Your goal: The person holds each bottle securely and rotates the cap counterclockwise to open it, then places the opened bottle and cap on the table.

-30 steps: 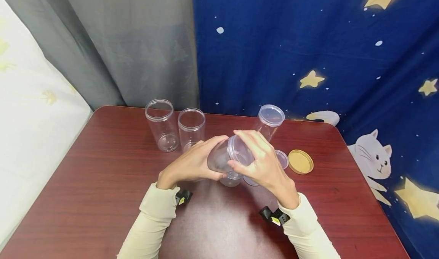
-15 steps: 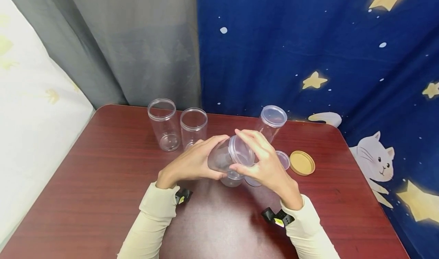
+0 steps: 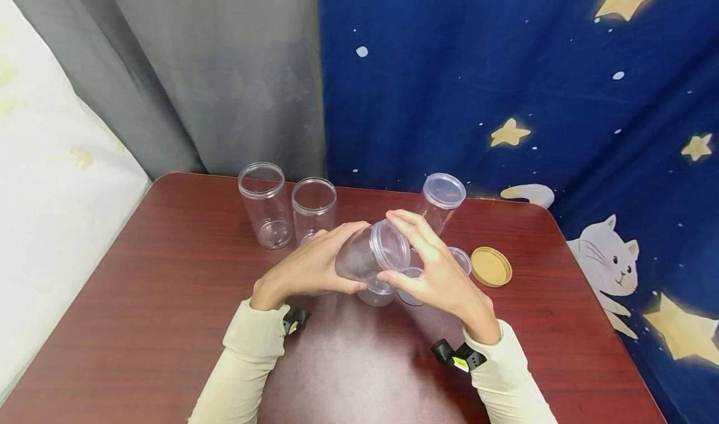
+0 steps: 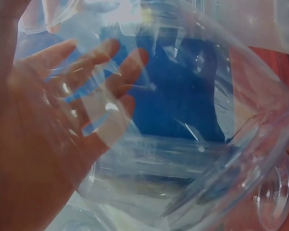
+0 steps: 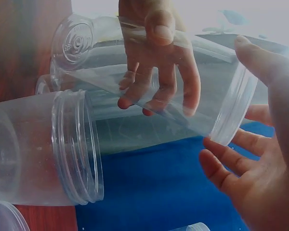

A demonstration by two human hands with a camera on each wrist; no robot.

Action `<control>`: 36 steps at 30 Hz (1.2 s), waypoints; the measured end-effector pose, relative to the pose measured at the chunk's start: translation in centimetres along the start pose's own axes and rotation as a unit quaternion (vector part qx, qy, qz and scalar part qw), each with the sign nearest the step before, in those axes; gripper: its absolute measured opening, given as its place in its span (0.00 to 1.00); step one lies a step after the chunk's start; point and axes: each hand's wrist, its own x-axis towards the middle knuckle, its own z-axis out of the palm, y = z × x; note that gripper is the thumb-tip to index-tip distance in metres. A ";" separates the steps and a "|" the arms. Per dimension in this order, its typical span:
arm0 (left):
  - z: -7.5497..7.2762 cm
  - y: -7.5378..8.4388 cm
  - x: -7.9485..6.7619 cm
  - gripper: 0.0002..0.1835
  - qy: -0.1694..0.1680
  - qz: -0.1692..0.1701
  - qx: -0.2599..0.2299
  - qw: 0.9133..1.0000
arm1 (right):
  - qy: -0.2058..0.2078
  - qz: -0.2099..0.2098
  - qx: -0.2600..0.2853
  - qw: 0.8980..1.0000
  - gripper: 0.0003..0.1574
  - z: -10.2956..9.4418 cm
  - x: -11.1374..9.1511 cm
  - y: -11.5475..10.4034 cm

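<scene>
A clear plastic jar point(image 3: 359, 255) lies tilted in the air above the table, its clear lid point(image 3: 391, 245) facing right. My left hand point(image 3: 314, 263) grips the jar's body, thumb toward me and fingers on the far side; in the left wrist view those fingers point(image 4: 101, 91) show through the plastic. At the lid end, my right hand point(image 3: 438, 266) holds the lid by its rim, thumb on one side and fingertips on the other, the palm apart from its top. Below the held jar stands an open jar point(image 5: 33, 149) with a threaded neck, partly hidden in the head view.
Two tall open jars point(image 3: 266, 208) point(image 3: 313, 205) stand at the back left. A lidded jar point(image 3: 442, 194) stands at the back right, behind my right hand. Clear lids point(image 3: 412, 294) point(image 3: 462, 260) and a gold lid point(image 3: 491, 266) lie right of centre. Curtains hang behind the table point(image 3: 168, 299).
The held jar has shifted slightly left and turned, so more of the lid's top shows. My right hand's fingers have moved a little along the lid's rim.
</scene>
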 end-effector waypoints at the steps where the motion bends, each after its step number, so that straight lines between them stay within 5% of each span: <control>1: 0.0 0.0 0.0 0.48 0.000 0.000 0.001 1.000 | 0.001 0.003 0.000 1.000 0.55 0.0 0.0 0.0; 14: 0.0 0.0 0.2 0.48 0.006 0.021 0.019 1.000 | 0.039 0.055 -0.039 0.997 0.46 -0.1 -0.1 -0.4; 36: 0.1 0.2 0.3 0.48 -0.001 0.020 0.033 0.999 | 0.009 0.057 -0.025 0.998 0.45 -0.5 -0.5 -0.6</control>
